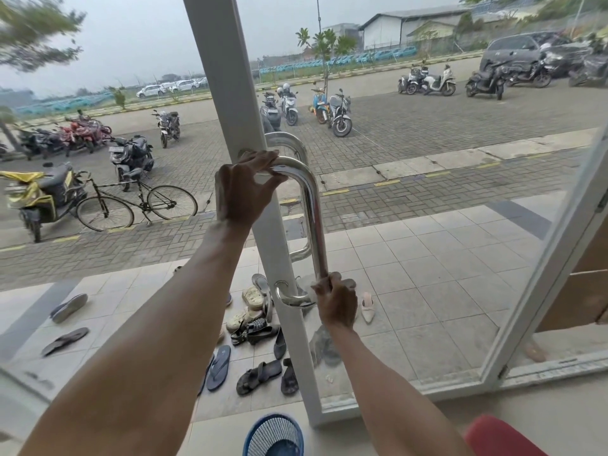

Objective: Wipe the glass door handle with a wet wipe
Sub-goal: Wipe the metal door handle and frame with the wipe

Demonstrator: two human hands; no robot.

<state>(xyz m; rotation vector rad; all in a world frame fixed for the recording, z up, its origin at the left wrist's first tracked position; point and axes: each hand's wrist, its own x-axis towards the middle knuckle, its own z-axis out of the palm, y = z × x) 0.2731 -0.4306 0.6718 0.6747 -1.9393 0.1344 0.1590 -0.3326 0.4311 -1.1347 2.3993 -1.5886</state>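
- Indoor floor lies nearest, with a blue basket (273,434) and a red object (500,436) at the bottom edge, both just inside the door.
- Two bare arms reach forward from here to the door's white frame (230,77).
- Low on the frame, the right hand (337,301) has its fingers curled tight round the bottom end of the handle (314,209), just beside the lever (289,299). I take this as the working hand. The wipe is probably inside the grip, but it is too hidden to tell.
- Higher up, the left hand (245,189) clasps the handle's top bend, fingers laid over the bar and thumb under it. That hold likely steadies the door so it does not swing while the other hand rubs.
- Between the hands, the handle runs as an upright steel bar, fixed to the frame at both ends. A twin bar (289,143) sits on the outer side.
- The long middle stretch is bare of hands, so I judge most of the wiping still lies ahead, or a pass has reached its lower end.
- Past the glass, shoes (256,324) lie scattered on pale tiles near the door's foot.
- Farther out, a bicycle (138,202) and motorbikes (131,156) stand on brick paving.
- Farthest off are parked cars and a warehouse (411,24).
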